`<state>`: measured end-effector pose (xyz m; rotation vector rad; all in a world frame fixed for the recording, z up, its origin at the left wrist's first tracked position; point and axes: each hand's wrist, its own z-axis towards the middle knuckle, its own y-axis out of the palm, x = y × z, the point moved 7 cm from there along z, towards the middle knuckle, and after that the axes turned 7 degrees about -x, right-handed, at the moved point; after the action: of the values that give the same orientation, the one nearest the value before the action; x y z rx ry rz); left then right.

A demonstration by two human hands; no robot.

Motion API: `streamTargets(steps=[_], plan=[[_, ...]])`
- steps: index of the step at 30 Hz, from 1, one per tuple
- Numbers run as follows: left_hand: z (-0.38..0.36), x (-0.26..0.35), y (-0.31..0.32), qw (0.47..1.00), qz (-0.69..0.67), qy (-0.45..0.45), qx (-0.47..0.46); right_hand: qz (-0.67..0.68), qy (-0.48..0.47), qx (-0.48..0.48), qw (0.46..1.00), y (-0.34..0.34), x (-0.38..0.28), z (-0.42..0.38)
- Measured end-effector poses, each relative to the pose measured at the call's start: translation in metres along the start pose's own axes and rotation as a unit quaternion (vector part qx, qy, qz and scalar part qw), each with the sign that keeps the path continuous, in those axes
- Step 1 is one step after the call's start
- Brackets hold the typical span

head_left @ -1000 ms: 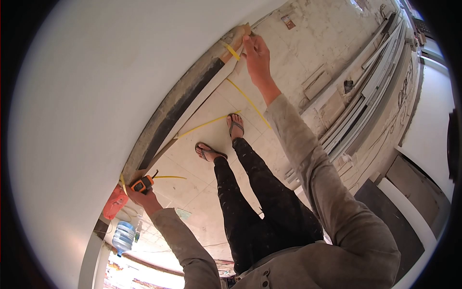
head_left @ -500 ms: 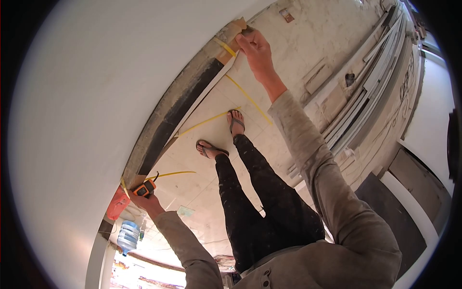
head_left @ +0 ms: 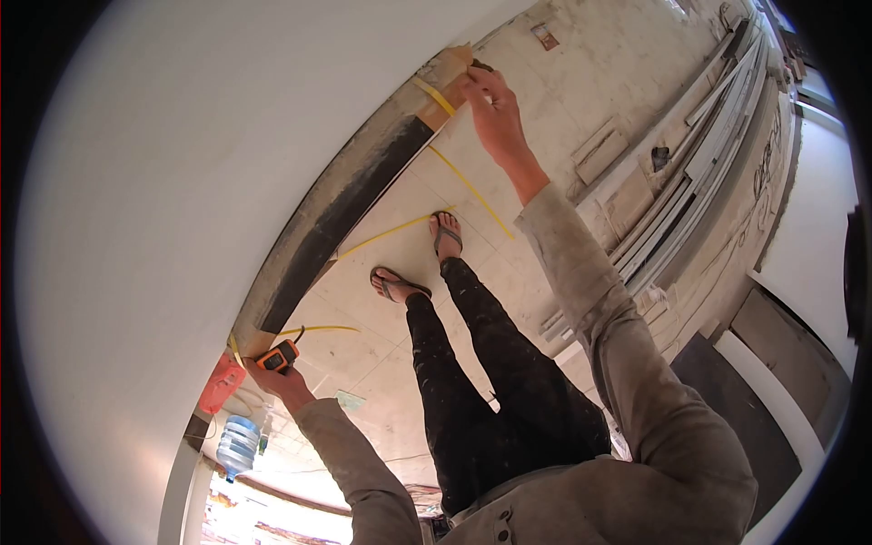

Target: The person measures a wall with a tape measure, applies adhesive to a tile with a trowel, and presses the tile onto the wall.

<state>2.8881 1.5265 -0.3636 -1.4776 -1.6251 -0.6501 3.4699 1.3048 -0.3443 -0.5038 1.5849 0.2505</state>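
A long dark board with brown ends (head_left: 350,204) lies along the white surface's edge, with yellow straps round it near both ends. At its upper end my right hand (head_left: 493,107) is closed in a pinch at the brown corner; what lies between its fingertips is too small to name. Near the lower end my left hand (head_left: 283,381) is closed round an orange and black device (head_left: 277,355) with a short dark strap, close beside a yellow strap (head_left: 235,350).
Below are tiled floor and my sandalled feet (head_left: 445,234), with loose yellow straps (head_left: 472,193) hanging or lying near them. Long metal strips (head_left: 699,182) lie at the right. A red bag (head_left: 221,385) and a blue water bottle (head_left: 238,447) are at lower left.
My right hand has shifted slightly down and right at the board's upper end. The orange device has tilted a little in my left hand. The board's dark face shows more broadly.
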Motion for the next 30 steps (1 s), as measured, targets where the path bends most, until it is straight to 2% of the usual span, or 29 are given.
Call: streamTargets(steps=[2,4,5,7,9,11,14,16,20,22,28,29,30], plan=[[0.002,-0.004,0.000,0.999,-0.019,-0.021,-0.025,-0.001,0.030,-0.008,1.000,-0.006,0.013,-0.001],[0.004,-0.003,-0.004,1.000,-0.022,-0.010,-0.018,-0.176,-0.054,-0.057,0.981,0.000,0.010,0.005],[0.005,0.000,-0.003,1.000,-0.027,0.001,-0.015,-0.171,-0.060,-0.062,0.982,0.004,0.010,0.005],[-0.001,0.003,0.001,1.000,-0.022,-0.006,-0.004,0.045,0.002,-0.039,0.998,0.000,0.021,-0.002],[-0.006,0.005,0.008,1.000,-0.018,-0.008,0.002,0.073,0.000,-0.031,0.997,0.005,0.026,0.000],[-0.003,0.005,0.001,0.999,-0.026,0.035,0.013,0.099,0.007,-0.016,0.995,0.007,0.019,-0.004],[0.000,0.003,-0.005,0.999,-0.019,0.017,0.021,0.095,0.013,-0.055,0.994,0.004,0.011,0.000],[-0.005,-0.001,-0.008,0.999,-0.016,-0.003,0.032,0.033,0.048,-0.095,0.994,0.002,0.014,0.008],[-0.008,-0.007,-0.019,1.000,-0.001,-0.012,0.026,-0.053,0.052,-0.068,0.995,-0.008,0.007,0.016],[-0.010,-0.008,-0.019,1.000,-0.004,-0.015,0.021,-0.084,0.121,-0.069,0.987,-0.011,0.010,0.016],[-0.008,-0.018,-0.032,0.999,0.004,-0.039,0.006,-0.112,0.180,-0.067,0.975,-0.010,0.012,0.007],[-0.007,-0.018,-0.032,0.999,0.004,-0.038,0.005,-0.111,0.179,-0.067,0.975,-0.008,0.012,0.007],[-0.007,-0.020,-0.032,0.999,-0.003,-0.039,0.007,-0.130,0.096,-0.035,0.986,-0.009,0.001,0.008]])
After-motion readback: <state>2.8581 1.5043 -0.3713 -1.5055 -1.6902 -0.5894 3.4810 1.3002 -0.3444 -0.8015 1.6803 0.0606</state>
